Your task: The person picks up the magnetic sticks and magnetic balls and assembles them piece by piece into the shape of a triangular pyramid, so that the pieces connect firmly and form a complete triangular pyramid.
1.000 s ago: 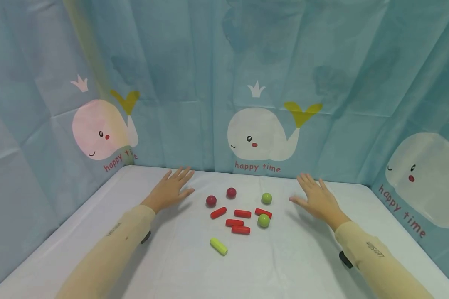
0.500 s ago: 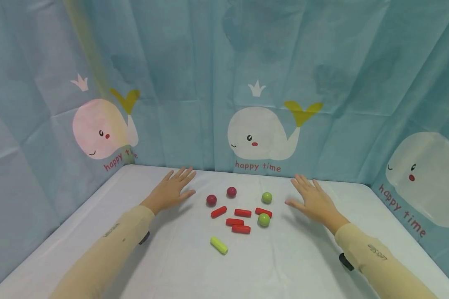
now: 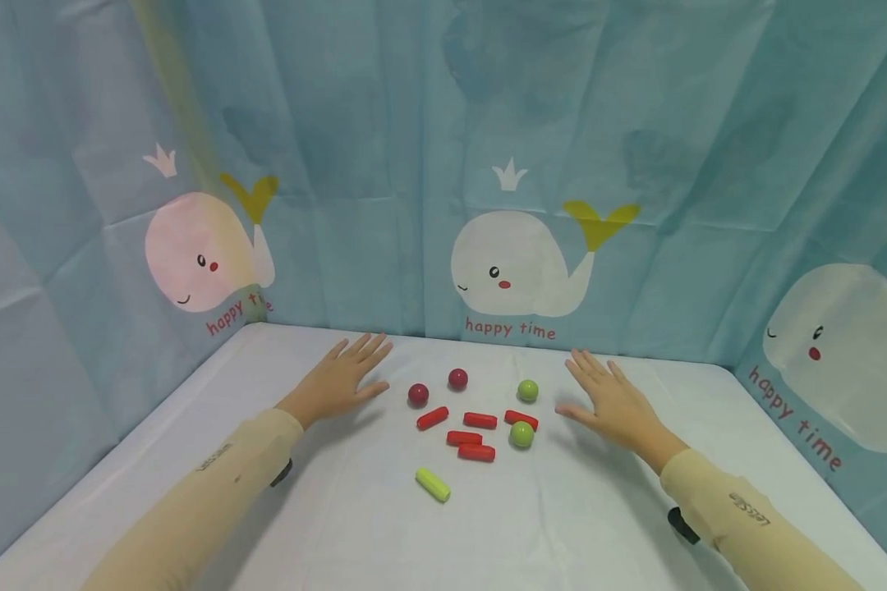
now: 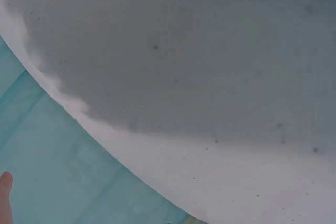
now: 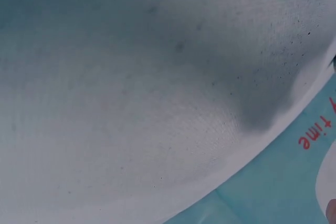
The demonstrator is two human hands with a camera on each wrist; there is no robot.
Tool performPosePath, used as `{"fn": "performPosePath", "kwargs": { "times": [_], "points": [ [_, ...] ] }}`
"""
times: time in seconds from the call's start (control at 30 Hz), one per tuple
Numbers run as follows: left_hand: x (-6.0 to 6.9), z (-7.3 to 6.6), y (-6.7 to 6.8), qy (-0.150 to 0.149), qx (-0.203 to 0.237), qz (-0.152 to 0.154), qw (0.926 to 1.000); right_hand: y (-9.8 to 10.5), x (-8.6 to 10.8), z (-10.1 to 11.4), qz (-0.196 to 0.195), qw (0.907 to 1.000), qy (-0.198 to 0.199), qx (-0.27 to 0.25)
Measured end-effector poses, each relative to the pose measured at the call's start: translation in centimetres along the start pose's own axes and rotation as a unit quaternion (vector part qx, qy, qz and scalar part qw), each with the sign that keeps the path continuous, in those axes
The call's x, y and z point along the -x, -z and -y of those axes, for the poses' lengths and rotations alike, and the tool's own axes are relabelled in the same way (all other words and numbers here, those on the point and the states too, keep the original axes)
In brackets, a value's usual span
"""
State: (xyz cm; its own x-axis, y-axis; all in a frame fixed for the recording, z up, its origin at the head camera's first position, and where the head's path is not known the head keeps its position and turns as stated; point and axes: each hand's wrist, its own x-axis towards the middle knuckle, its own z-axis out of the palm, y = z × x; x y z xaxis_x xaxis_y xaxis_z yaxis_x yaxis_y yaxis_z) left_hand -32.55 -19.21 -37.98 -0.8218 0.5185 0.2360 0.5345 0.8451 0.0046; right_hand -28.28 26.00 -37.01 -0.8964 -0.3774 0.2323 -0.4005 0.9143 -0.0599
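My left hand [image 3: 337, 381] hovers with spread fingers over the left part of the table, holding nothing. Closest to it is a dark red ball [image 3: 418, 395], with a second dark red ball [image 3: 457, 378] behind. On the other side, my right hand [image 3: 615, 402] is also spread and holds nothing. A green ball [image 3: 528, 390] and another green ball [image 3: 521, 434] lie to its left. Between the hands are several short red sticks [image 3: 480, 420]. Nearer the front lies one yellow-green stick [image 3: 432, 484]. Each wrist view shows mostly tablecloth, shadow and one fingertip.
A white cloth [image 3: 488, 533] covers the table. Blue curtains [image 3: 355, 246] printed with whales enclose its back and sides. Dark devices sit under both wrists, one of them a black wrist device [image 3: 682, 525] on the right.
My right hand has drifted left, toward the green balls. My left hand has shifted very slightly right. The balls and sticks lie as before.
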Motion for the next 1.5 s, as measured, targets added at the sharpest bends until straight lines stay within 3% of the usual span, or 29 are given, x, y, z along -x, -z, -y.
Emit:
{"fn": "performPosePath", "kwargs": {
  "times": [0.67,1.03,1.5],
  "points": [
    [0.4,-0.9,-0.3,-0.012,-0.014,0.017,0.9997,-0.3,0.4,1.1,0.005,0.9997,0.019,0.011],
    [0.9,-1.5,-0.1,-0.032,-0.007,0.003,0.9994,-0.6,0.5,1.7,0.006,0.9996,0.025,0.011],
    [1.4,-2.0,0.2,-0.044,-0.012,0.02,0.9988,-0.8,0.6,2.7,0.005,0.9989,0.046,0.003]
  ]
}}
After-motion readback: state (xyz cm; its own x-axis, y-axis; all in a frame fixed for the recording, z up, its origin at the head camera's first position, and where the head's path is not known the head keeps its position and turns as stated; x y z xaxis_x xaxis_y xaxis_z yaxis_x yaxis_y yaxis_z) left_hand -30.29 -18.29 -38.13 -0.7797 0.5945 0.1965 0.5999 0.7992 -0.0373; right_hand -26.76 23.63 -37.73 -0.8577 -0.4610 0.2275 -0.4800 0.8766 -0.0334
